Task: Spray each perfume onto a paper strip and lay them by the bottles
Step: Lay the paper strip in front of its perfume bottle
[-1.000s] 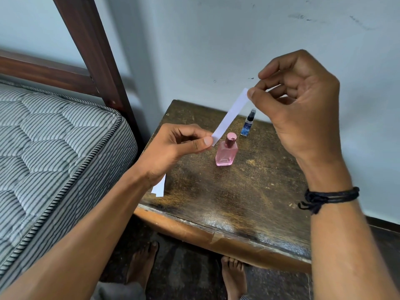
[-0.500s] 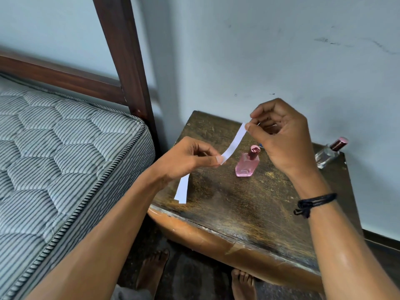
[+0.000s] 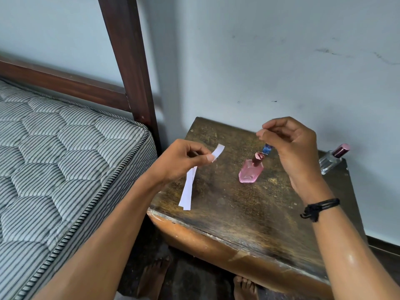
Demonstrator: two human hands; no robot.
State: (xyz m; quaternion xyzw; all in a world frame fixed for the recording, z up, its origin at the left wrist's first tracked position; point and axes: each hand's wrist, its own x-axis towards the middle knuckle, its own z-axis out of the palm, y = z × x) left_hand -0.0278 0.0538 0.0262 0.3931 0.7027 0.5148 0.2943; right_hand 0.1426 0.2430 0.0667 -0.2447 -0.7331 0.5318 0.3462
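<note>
My left hand point(image 3: 184, 161) pinches white paper strips point(image 3: 187, 190) between thumb and fingers. One short end sticks up to the right and the longer ends hang down over the table's left edge. My right hand point(image 3: 290, 148) hovers above the bottles with fingers curled and thumb near the index finger, holding nothing. A pink bottle point(image 3: 251, 173) with a dark pink cap stands mid-table. A small blue bottle point(image 3: 267, 148) stands behind it, partly hidden by my right hand. A clear bottle point(image 3: 330, 162) with a maroon cap stands at the back right corner.
The bottles stand on a dark, worn wooden table point(image 3: 238, 215) against a pale wall. A striped mattress point(image 3: 54, 161) and a dark bed post point(image 3: 129, 72) border it on the left. Bare feet point(image 3: 155, 276) show under the front edge.
My right hand has let go of the strip's upper end and pulled away to the right. The strips now hang from my left hand alone. Both hands have dropped lower.
</note>
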